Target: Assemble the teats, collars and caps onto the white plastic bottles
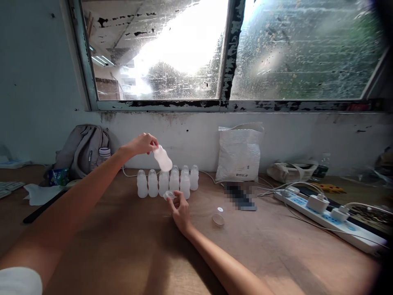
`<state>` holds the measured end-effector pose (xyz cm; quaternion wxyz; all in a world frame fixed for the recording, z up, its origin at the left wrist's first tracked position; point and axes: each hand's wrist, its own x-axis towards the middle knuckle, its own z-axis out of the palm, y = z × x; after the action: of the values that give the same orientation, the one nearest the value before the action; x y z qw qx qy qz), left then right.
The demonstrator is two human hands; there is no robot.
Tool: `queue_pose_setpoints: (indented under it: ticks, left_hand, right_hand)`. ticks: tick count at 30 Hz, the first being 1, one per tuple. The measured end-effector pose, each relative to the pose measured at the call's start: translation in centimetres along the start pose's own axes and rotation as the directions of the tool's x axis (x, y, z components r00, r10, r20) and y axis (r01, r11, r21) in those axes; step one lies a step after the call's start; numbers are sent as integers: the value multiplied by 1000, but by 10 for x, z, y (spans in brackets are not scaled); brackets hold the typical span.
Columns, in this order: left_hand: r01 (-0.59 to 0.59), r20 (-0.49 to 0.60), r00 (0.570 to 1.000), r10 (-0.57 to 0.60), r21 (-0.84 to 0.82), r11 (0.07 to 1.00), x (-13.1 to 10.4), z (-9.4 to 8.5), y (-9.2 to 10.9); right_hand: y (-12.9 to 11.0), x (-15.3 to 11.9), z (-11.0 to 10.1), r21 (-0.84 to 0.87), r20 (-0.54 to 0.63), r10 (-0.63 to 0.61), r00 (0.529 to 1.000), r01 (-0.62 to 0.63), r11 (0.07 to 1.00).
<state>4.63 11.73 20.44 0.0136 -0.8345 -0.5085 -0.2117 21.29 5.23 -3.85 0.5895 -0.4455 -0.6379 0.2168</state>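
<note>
My left hand [145, 144] is raised, its fingers closed on one end of a frosted white bottle [163, 159]. That bottle hangs tilted, its free end pointing down and right, over a group of frosted bottles [142, 184]. Several of these stand upright on the table, with clear tops. In front of them, my right hand [181, 212] pinches a small clear cap [168, 195] between thumb and fingers. To the right of this hand lie a clear round piece [218, 220] and a small white disc [220, 209].
A white padded envelope [238, 153] leans against the wall, with a blurred dark object [241, 196] before it. Farther right are a white power strip [330, 221] with cables and a beige pouch [290, 171]. A grey backpack [82, 149] sits at the left.
</note>
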Motion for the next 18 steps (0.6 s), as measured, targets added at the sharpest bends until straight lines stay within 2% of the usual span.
queue_pose_setpoints:
  ticks: [1,4,7,10,13,18]
  left_hand:
    - [-19,66,998,20,-18,1000,-8,4,4]
    - [19,226,974,-7,-53,998,-29,24,11]
    - [6,300,954,21,-90,996,-45,54,13]
    - [-17,293,955,52,-122,992,-55,88,13]
    - [-40,230,970,77,-161,986,-61,114,15]
    - [-37,109,992,66,-249,968,-67,132,19]
  right_hand:
    - [-1,1,-1,12,-50,21,999,-21,1000]
    - [-1,3,-3,48,-128,73,989,-67,997]
    - [3,6,-3,102,-139,136,981,-122,987]
    - [5,9,-3,155,-154,176,972,-152,976]
    - [6,12,-4,148,-173,156,972,-131,980]
    - [1,19,-8,128,-154,138,978,-119,985]
